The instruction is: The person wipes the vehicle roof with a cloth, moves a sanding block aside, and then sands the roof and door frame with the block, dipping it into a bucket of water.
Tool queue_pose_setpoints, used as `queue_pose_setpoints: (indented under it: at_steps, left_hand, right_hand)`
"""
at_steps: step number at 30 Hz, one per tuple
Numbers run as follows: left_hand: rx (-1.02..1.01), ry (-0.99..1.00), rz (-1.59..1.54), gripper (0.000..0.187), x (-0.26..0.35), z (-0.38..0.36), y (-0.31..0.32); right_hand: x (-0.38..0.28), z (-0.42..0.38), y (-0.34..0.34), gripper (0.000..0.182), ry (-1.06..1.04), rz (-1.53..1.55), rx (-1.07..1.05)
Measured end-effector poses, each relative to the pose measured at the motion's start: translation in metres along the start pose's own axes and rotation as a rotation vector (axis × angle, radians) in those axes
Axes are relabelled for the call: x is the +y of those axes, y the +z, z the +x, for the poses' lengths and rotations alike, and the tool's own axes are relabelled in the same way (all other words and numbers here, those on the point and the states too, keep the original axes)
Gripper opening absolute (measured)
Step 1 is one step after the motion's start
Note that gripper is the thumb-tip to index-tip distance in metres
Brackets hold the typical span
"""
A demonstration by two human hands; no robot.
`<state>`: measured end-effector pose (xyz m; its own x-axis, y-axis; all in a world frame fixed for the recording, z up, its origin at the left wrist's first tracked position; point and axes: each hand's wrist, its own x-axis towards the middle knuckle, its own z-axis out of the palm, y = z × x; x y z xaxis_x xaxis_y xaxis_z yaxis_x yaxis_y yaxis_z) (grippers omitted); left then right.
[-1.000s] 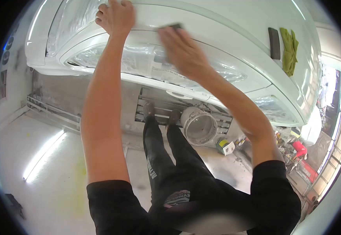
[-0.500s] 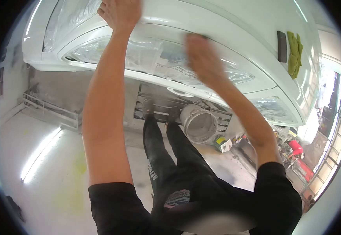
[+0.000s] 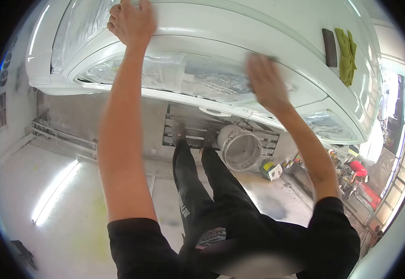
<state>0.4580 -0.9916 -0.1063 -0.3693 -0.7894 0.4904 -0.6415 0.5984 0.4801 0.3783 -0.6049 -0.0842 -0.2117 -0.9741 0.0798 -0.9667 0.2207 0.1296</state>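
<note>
A white car body [image 3: 202,21] curves across the top of the view, its side window [image 3: 211,76] covered with clear plastic film and printed paper. My left hand [image 3: 135,23] rests on the roof edge at upper left with its fingers curled; whatever they may hold is hidden. Motion blurs my right hand [image 3: 268,83], which lies over the window's upper frame. Dark edges of a flat pad [image 3: 272,58] peek out beneath its fingers. Farther right on the roof lie a dark grey block [image 3: 329,48] and a crumpled green cloth [image 3: 347,58].
Below the car stands a whitish bucket [image 3: 242,148] near my feet, on a slatted grate [image 3: 167,132]. Beside it is a small can [image 3: 268,166]. A metal rail [image 3: 65,139] runs at left. Red items and clutter [image 3: 358,172] sit at right.
My right hand has slid right and slightly down along the window frame with the pad. The left hand has shifted a little left and down in view. The whole view has tilted slightly.
</note>
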Motion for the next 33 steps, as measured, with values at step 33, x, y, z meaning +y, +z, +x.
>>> queue_pose_setpoints:
  at_steps: [33]
  left_hand:
    - [0.032,0.506,0.208,0.036,-0.063,0.014,0.019]
  right_hand:
    - [0.007,-0.077,0.002,0.071,0.768,0.280,0.166]
